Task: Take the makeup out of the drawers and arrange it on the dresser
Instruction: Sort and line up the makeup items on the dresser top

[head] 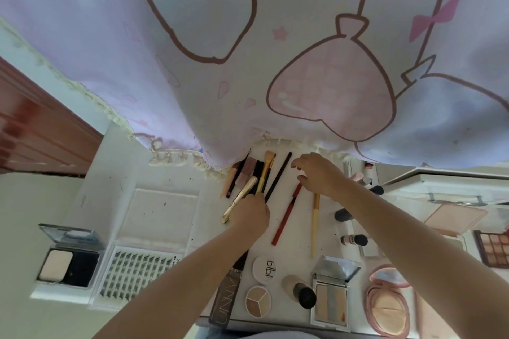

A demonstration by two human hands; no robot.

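Spread across the lower frame, a white table, half hidden above by a hanging patterned cloth. Laid out lower left, an open powder compact and a lash tray; lower centre, small pots and palettes. At centre, a row of brushes and pencils tucked against the cloth's fringe. Left hand curled around a gold tool at the row's near end, touching a black pencil. Right hand hovering loosely spread, seemingly holding nothing, just above a red pencil and beside a yellow-handled brush. Likely risk: nudging the tight row askew, or snagging the fringe and dragging brushes sideways.
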